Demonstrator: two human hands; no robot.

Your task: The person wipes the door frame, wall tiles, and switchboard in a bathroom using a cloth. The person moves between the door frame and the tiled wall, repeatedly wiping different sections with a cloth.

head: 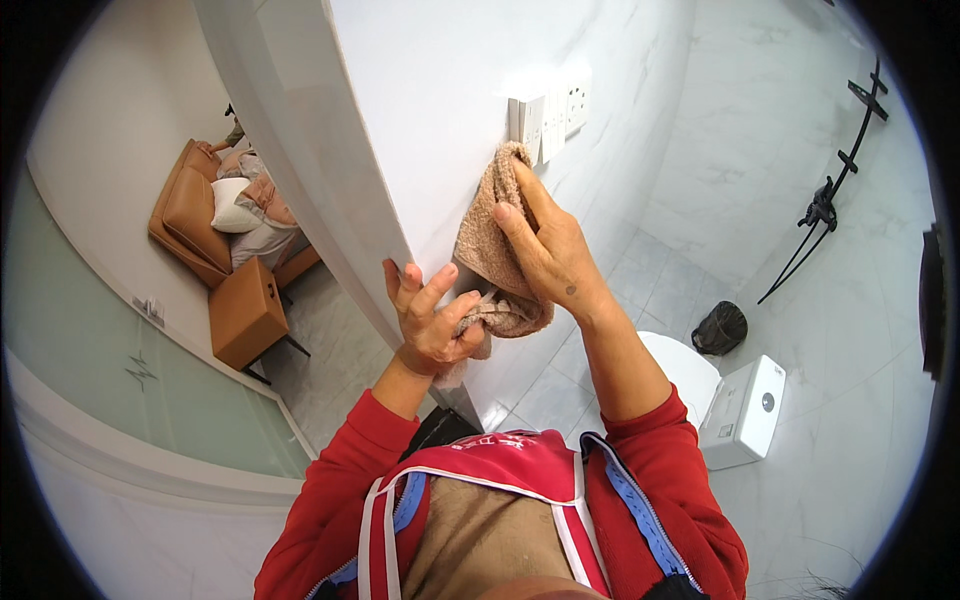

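A brown terry cloth (487, 240) hangs folded in my right hand (551, 251), its top edge pinched between thumb and fingers just beneath a row of white wall switches and sockets (553, 124). The cloth's lower end bunches at my left hand (435, 315), held between the thumb and forefinger, while the other fingers spread towards the corner of the marbled white wall (427, 135). Part of the cloth's lower end hangs behind the left wrist. Whether the cloth touches the switches is hard to tell.
To the right stand a white toilet (739, 416) and a black-lined waste bin (720, 328). Black hardware (821, 204) is on the far wall. Left, past the doorway, are a frosted glass door (142, 360), an orange-brown nightstand (247, 315) and a bed (196, 217), with a person's arm by its headboard.
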